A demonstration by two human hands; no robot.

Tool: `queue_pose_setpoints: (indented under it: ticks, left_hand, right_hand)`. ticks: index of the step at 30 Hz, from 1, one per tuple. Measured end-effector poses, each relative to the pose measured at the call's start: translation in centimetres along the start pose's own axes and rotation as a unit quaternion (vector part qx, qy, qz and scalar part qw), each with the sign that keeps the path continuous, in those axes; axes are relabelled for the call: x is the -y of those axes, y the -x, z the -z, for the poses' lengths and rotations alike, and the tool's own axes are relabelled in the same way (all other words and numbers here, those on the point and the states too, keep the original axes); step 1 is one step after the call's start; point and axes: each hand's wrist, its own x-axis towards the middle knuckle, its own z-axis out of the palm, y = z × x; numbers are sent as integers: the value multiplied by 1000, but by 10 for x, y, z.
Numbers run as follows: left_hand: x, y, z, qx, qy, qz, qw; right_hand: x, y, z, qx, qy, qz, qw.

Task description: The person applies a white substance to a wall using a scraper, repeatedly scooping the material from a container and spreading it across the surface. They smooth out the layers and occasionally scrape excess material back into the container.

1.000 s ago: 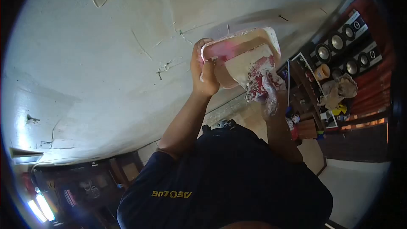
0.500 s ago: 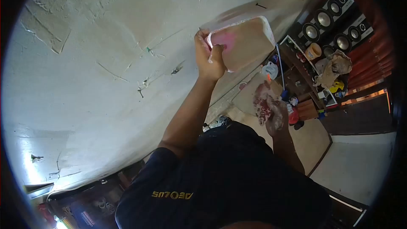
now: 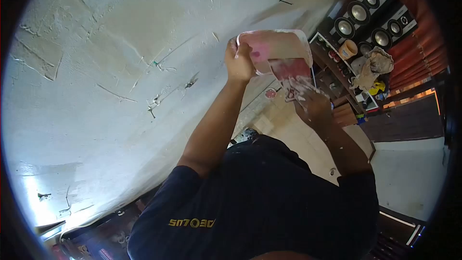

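Note:
My left hand (image 3: 239, 63) grips one end of a flat tan putty spreader (image 3: 284, 44), thumb on its pink-stained face and white putty along its edges. My right hand (image 3: 315, 109) is closed around a dark red putty spreader (image 3: 291, 69), smeared with white putty near the fingers. Its far edge lies over the lower part of the tan one and appears to touch it. White paste also coats the right fingers. Both spreaders are held up in front of the wall (image 3: 144, 67).
Patches, cracks and several nails mark the wall; one nail (image 3: 286, 2) sticks out above the spreaders. On the right, speakers (image 3: 358, 13), an orange tub (image 3: 347, 49) and crumpled paper (image 3: 378, 62) stand on a cabinet. A round reddish item (image 3: 270, 93) is on the floor below.
My right hand has risen from low beside my body, bringing the red spreader up against the tan one. The left hand has turned the tan spreader slightly and shifted little.

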Motion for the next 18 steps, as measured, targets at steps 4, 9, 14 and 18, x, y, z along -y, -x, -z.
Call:
queue_pose_setpoints:
  ticks: [4, 9, 14, 18]
  left_hand:
    - [6, 5, -3, 9, -81, -5, 997]
    - [45, 7, 10, 28, -130, 21, 991]
    - [61, 17, 14, 29, -41, 83, 995]
    - [82, 23, 24, -19, 48, 125, 991]
  right_hand:
    - [16, 42, -5, 72, -13, -84, 994]
    - [19, 50, 19, 11, -67, -114, 991]
    - [8, 6, 23, -183, -26, -87, 979]
    - [21, 19, -30, 12, -4, -129, 992]
